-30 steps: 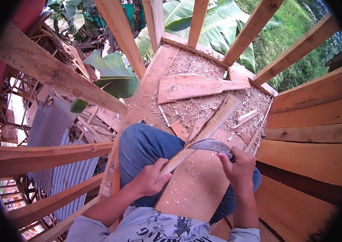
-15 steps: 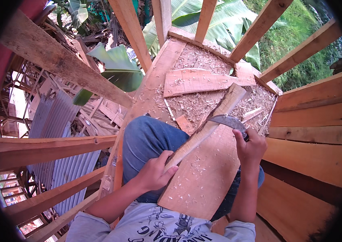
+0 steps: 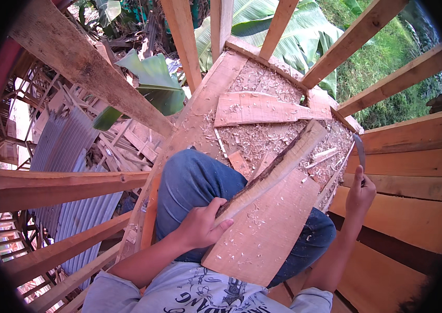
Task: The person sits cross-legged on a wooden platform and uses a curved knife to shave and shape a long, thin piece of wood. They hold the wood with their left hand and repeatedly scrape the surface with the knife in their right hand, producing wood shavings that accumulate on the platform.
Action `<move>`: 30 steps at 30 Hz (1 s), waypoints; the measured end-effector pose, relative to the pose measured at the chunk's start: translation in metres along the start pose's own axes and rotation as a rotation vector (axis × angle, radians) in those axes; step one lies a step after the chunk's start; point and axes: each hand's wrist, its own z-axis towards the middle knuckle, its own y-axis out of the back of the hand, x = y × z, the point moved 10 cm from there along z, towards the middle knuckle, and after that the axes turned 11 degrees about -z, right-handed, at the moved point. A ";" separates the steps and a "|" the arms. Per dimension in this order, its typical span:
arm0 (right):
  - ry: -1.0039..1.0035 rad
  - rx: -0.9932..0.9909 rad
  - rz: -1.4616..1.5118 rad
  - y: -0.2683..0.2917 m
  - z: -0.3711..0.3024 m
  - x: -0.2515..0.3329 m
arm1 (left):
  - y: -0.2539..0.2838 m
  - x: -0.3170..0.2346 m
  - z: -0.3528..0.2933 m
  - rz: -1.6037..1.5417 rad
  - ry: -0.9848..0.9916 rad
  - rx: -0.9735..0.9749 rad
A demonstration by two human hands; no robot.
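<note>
Plank floor [image 3: 197, 117] up on a raised timber frame, covered in wood shavings [image 3: 242, 140]. Far side: five wooden uprights [image 3: 354, 44], green banana leaves [image 3: 289, 28] and grass [image 3: 372, 86] beyond. Right side: plank wall [image 3: 414, 133]. Lower left, outside: corrugated metal sheets [image 3: 88, 224] and scrap timber.

Counts: one bark-edged wood strip [image 3: 278, 169], one wide board [image 3: 262, 235] between two jeans-clad legs [image 3: 189, 177], one cut plank [image 3: 255, 109] with a narrowed end lying on the shavings, one curved knife [image 3: 360, 152].

Left hand [image 3: 204, 225]: gripping near end of strip, thumb on top. Strip runs diagonally over the board, far end toward the cut plank; contact with board can't be confirmed. Right hand [image 3: 360, 197]: clenched round knife handle, blade up, well clear of strip, near plank wall.
</note>
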 end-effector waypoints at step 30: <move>0.202 0.025 -0.051 -0.068 -0.025 0.047 | -0.006 0.003 0.004 0.059 0.060 0.027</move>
